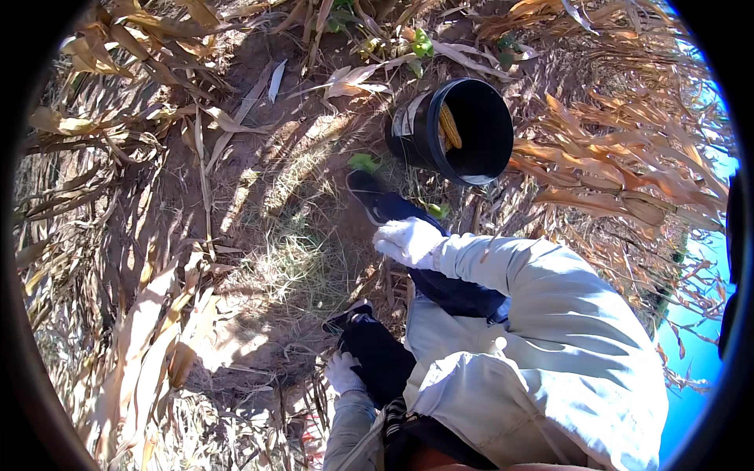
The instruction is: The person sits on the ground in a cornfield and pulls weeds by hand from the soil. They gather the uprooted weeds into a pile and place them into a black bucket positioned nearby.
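My right hand (407,241), in a white knit glove, hangs in front of my dark-trousered leg (457,293). Its fingers are curled in, and whatever they may hold is hidden. Lower down, beside my other black trouser leg (378,355), is my left hand (344,372), also gloved in white. Its fingers point away from me and are too small and shaded to make out. Beyond my right hand a black bucket (411,135) faces me with its open mouth. Inside it lies a yellow corn cob (449,125), with part of another beneath it.
Dry corn stalks and leaves (620,149) crowd the right side, and more dry leaves (149,337) lie at the left. Between them is brown soil with dry grass (294,255). My dark shoes (364,192) rest on the ground near the bucket.
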Motion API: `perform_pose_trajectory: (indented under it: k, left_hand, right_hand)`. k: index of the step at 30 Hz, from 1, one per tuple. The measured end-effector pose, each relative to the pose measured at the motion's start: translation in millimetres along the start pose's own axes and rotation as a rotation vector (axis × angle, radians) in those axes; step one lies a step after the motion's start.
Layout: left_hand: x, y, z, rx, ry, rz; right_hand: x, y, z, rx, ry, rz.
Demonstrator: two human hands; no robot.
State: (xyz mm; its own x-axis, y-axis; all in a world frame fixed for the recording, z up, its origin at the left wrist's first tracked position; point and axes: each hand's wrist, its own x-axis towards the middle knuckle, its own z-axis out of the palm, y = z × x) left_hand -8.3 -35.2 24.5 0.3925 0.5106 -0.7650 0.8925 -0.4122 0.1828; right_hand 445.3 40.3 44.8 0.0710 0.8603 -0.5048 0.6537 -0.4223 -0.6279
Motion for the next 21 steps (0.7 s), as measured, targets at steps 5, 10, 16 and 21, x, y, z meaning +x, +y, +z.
perform_pose_trajectory:
  k: [5, 10, 16, 21]
  left_hand:
    - [-1.4, 53.9, -66.1, -0.469, 0.082, 0.029]
    - [-6.9, 49.9, -87.2, -0.65, -0.033, -0.137]
    - [-15.6, 39.9, -123.0, -0.918, -0.194, -0.384]
    - [-5.8, 44.2, -138.7, -1.136, -0.269, -0.556]
  right_hand:
    - [12.8, 108.5, 61.1, 0.901, 0.618, 0.499]
    - [-22.1, 173.9, 45.4, 2.111, 1.043, 1.099]
    - [-23.1, 191.7, -7.6, 2.281, 1.318, 0.981]
    - [4.9, 225.0, -9.4, 1.832, 1.176, 0.927]
